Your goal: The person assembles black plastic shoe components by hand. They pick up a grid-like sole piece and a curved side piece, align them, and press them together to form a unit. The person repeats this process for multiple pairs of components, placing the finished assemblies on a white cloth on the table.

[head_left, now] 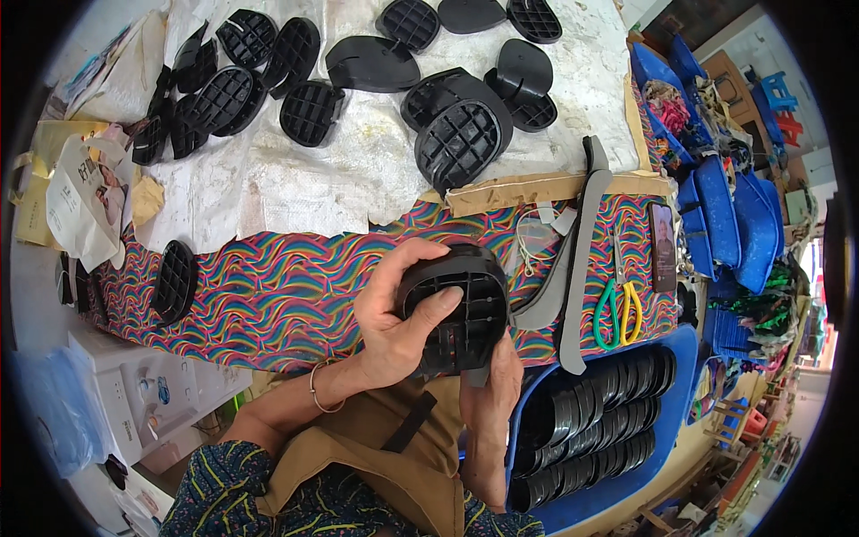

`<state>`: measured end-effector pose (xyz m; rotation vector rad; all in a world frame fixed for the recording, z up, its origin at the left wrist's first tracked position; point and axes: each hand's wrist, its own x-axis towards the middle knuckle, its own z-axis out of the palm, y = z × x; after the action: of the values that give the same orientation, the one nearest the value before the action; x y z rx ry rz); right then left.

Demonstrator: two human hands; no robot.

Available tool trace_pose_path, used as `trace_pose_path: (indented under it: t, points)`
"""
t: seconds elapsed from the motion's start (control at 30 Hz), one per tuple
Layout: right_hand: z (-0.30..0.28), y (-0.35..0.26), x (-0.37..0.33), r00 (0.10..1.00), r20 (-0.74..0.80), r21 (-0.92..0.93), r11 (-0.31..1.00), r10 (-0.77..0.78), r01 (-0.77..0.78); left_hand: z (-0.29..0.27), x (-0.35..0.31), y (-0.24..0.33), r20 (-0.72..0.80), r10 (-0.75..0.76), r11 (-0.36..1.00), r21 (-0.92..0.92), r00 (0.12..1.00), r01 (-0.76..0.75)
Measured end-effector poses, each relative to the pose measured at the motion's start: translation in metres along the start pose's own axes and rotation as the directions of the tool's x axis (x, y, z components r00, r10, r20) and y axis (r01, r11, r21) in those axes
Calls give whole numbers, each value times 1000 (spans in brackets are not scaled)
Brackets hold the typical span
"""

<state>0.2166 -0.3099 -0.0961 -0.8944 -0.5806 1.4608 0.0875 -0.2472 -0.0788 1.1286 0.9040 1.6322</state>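
The left hand [394, 313] grips a black ribbed heel piece [456, 309] from its left side, thumb laid across the grid face. The right hand [490, 394] clasps it from below, touching its lower edge. The piece is held above the counter [268, 295], just before the person's chest, long axis roughly upright.
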Motion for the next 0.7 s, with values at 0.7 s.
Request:
trace_pose_path:
  t: [0.7]
  points:
    - [2,-27,14,972,-25,-674,723,-233,155,2,-3,-2,125,-142,989,46,982,137]
